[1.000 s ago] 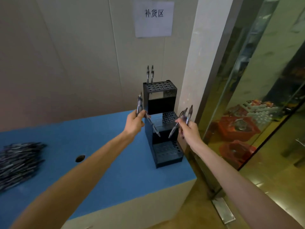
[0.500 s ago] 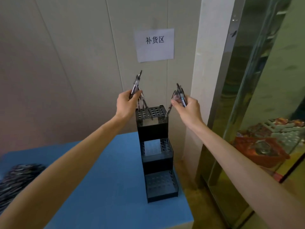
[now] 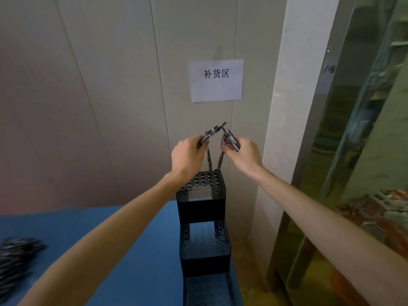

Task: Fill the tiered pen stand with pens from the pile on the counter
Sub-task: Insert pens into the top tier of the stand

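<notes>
both hands clamped on pens, left hand (image 3: pixel 187 156), right hand (image 3: pixel 244 154), above pen stand (image 3: pixel 202 196)

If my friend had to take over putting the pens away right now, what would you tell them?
Left hand: grips a few pens above the stand's top tier.
Right hand: grips a few more pens, also above the top tier.
Pen stand: at the right end of the blue counter, against the wall.
Done: two pens seem to stand in the back holes of the top tier.
Left: nearly every hole on the tiers is empty. Slot in the held pens, then fetch more from the pile at the counter's left edge.
</notes>
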### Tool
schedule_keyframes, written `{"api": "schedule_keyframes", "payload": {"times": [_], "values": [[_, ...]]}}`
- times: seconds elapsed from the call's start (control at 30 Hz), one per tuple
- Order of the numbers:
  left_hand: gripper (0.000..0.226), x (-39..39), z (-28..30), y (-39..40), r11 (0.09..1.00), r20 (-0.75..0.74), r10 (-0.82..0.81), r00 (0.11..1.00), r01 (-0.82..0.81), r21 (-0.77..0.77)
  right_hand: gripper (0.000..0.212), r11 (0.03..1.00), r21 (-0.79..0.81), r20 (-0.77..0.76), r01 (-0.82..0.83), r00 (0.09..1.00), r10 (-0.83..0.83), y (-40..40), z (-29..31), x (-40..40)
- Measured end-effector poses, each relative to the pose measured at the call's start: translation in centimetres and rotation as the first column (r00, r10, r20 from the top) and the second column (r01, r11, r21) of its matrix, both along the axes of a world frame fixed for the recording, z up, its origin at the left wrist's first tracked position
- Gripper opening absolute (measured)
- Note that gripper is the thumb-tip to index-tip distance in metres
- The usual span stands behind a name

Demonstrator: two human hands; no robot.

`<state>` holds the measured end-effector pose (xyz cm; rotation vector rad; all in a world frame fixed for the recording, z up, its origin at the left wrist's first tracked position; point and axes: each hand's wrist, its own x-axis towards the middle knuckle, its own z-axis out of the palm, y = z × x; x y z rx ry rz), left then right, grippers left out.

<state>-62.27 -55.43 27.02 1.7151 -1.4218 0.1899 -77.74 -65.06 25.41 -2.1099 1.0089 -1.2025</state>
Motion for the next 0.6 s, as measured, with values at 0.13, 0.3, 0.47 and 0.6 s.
{"api": "schedule_keyframes", "payload": {"times": [0.13, 0.3, 0.47, 0.6], "values": [[0.023, -0.3, 0.1, -0.6, 0.999, 0.052, 0.047, 0.998, -0.048, 0.021, 0.013, 0.99, -0.004, -0.05, -0.14, 0.989, 0.14, -1.0, -1.1, 0.0], [0.026, -0.8, 0.5, -0.8, 0.991, 0.152, 0.115, 0.982, -0.125, 0.056, 0.011, 0.962, -0.017, -0.081, -0.272, 0.959, 0.27, -2.4, -1.4, 0.2], [0.019, -0.9, 0.9, -1.1, 0.976, 0.232, 0.168, 0.958, -0.194, 0.094, 0.01, 0.922, -0.009, -0.233, -0.387, 0.897, 0.375, -3.4, -1.2, 0.9], [0.018, -0.9, 0.0, -0.8, 0.964, 0.247, 0.189, 0.95, -0.227, 0.135, 0.016, 0.911, -0.045, -0.308, -0.411, 0.873, 0.378, -3.5, -2.3, 1.0]]}}
